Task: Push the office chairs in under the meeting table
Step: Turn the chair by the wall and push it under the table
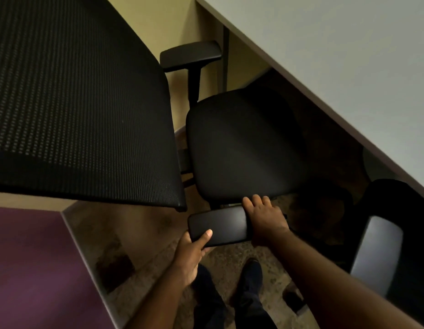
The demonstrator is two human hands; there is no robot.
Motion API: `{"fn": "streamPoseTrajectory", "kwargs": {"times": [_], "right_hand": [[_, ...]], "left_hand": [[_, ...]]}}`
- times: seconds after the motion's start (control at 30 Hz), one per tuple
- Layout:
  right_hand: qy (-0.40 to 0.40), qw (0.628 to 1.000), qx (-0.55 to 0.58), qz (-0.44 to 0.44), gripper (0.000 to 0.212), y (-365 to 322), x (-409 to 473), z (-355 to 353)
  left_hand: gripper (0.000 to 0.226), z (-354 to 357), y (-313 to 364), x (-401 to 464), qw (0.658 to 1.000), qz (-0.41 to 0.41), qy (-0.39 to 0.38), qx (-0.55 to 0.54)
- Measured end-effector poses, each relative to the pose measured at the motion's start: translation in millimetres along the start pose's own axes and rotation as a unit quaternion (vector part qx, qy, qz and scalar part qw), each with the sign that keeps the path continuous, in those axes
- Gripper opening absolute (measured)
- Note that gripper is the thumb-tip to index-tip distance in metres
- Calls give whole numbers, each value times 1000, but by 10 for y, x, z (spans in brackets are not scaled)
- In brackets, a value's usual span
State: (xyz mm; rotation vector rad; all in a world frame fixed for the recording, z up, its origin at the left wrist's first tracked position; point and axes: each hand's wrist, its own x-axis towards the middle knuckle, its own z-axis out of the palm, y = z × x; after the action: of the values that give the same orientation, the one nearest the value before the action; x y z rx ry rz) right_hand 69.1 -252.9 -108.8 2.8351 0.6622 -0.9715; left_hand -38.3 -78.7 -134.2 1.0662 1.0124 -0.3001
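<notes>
A black office chair stands side-on below me, its seat [244,143] partly under the edge of the grey meeting table [336,51]. Its mesh backrest [75,103] fills the upper left. My left hand [192,252] grips the near end of the near armrest [220,226], thumb on top. My right hand [265,219] is closed over the same armrest's far end, fingers curled toward the seat. The chair's other armrest [190,54] shows beyond the seat, next to a table leg [225,58].
A second black chair [393,238] with a grey armrest pad stands at the right, close to my right forearm. A purple wall [35,269] with a grey baseboard runs along the left. My shoes stand on speckled carpet [154,233] below.
</notes>
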Motion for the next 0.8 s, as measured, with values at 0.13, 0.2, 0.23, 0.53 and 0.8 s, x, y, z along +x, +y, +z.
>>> {"fn": "streamPoseTrajectory", "kwargs": {"times": [0.13, 0.2, 0.23, 0.53, 0.8], "right_hand": [[-5, 1000, -11, 20, 111, 130, -40, -1], [-7, 999, -12, 30, 106, 193, -76, -22], [-4, 999, -13, 36, 102, 219, -98, -37], [33, 996, 21, 76, 95, 145, -300, -511], [167, 979, 97, 64, 95, -134, -636, -1446]], "left_hand": [[19, -68, 35, -15, 998, -21, -30, 53], [22, -175, 85, -21, 996, -34, -29, 75], [24, -245, 113, -25, 995, -40, -21, 83], [24, -758, 460, -305, 987, 36, 63, 141], [26, -1006, 1645, -992, 967, 236, 62, 70]]}}
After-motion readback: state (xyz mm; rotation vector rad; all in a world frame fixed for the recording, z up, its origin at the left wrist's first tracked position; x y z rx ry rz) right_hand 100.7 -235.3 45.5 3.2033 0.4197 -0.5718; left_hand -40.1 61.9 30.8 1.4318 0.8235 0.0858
